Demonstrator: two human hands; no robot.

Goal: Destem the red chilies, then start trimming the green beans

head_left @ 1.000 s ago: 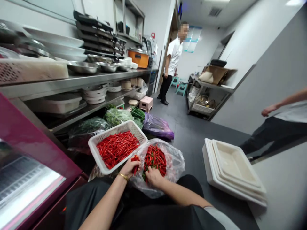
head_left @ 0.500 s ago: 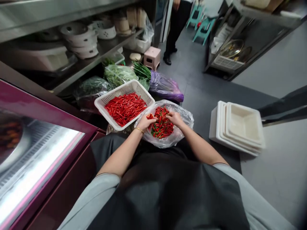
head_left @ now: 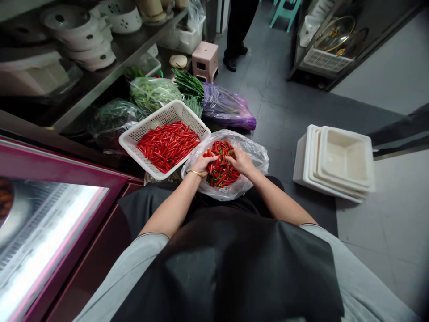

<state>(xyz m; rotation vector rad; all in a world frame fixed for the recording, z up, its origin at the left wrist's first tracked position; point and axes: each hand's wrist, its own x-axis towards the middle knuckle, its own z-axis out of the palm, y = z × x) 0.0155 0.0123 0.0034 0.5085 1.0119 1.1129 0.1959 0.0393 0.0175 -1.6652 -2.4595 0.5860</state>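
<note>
Left hand (head_left: 202,164): curled around chilies (head_left: 209,153)
Right hand (head_left: 243,162): bent over open bag (head_left: 259,152), cannot tell whether pinching
Basket (head_left: 191,118): beside bag, holding chilies

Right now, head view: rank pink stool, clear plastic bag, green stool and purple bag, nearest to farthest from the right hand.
From the right hand:
1. Clear plastic bag, directly beneath it.
2. Purple bag, just ahead, slightly left.
3. Pink stool, farther ahead, to the left.
4. Green stool, farthest ahead, cut off by the top edge.
</note>
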